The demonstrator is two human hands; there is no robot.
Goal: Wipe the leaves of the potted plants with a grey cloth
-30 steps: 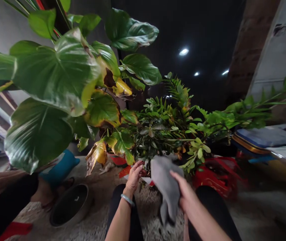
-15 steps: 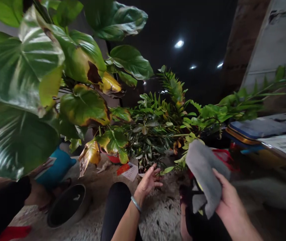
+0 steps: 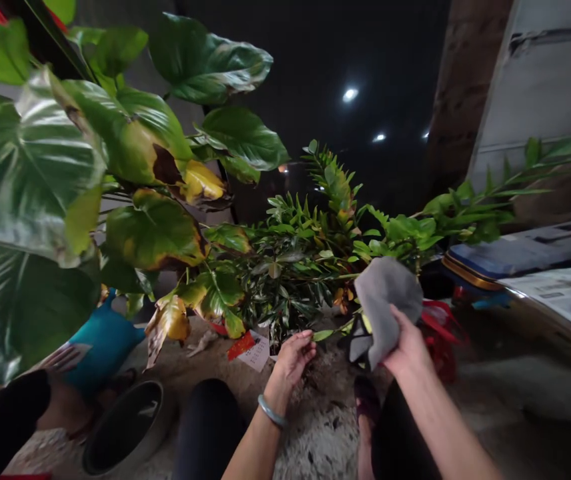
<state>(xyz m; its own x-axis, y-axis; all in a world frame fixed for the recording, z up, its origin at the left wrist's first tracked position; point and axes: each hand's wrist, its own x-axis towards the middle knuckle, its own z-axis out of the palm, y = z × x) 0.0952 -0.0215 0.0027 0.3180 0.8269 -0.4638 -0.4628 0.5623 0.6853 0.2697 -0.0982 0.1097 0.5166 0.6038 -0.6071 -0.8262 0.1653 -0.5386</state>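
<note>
My left hand (image 3: 294,359), with a pale bangle at its wrist, has its fingers curled together at the tip of a narrow green leaf (image 3: 323,335) low on a plant. A soft grey cloth (image 3: 388,300) is gripped in my right hand (image 3: 406,345) and hangs down in folds against the lower stems. Dark and yellow-green material shows under the cloth, partly hidden by it. Behind both hands spreads a bushy plant (image 3: 285,267) with many small leaves.
Large heart-shaped leaves (image 3: 153,227), some browned, fill the left. Below them are a turquoise watering-can-like vessel (image 3: 103,343), a dark round basin (image 3: 124,427) and another person's arm (image 3: 10,407). A red bag (image 3: 440,333) and a blue-edged case (image 3: 490,260) are at right.
My left fingers have closed from a spread pose onto the leaf tip. My right hand has brought the grey cloth leftward, nearer the leaf. The view has shifted slightly.
</note>
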